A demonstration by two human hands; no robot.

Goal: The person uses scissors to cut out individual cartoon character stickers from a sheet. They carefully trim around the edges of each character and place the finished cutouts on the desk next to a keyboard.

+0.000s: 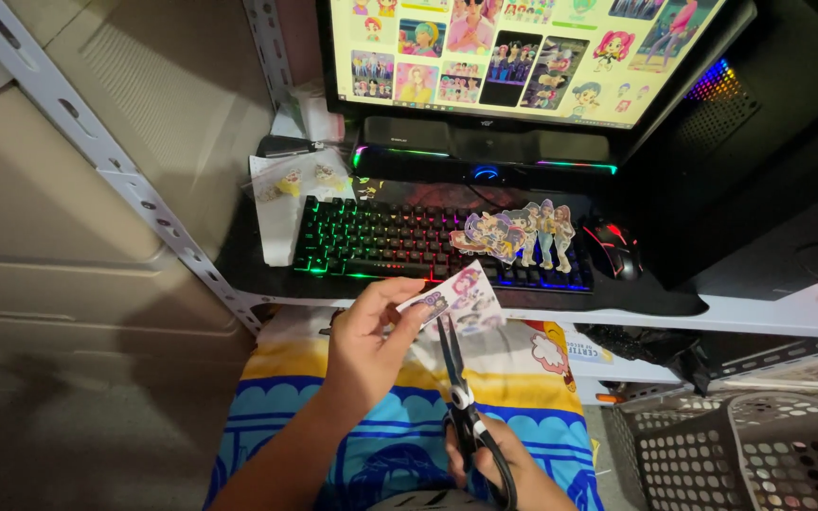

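Down low, the left hand [366,345] pinches a small printed sticker sheet [461,298] by its near-left edge, thumb on top and fingers curled under it. Below and to the right of it, the right hand [494,468] is closed through the black handles of a pair of scissors [461,407], whose blades point up and meet the lower edge of the sheet. Both hands hover over a blue and yellow cartoon-print cloth [400,426]. Just beyond the sheet, on the dark worktop [248,274], sits a backlit keyboard [381,241] with a row of cut-out cartoon figures [518,232] lying across its right end. A black mouse [613,246] with red lights lies beside them, a monitor [523,52] showing cartoon pictures stands farther back, and a grey perforated basket [750,454] sits well right of the right hand.
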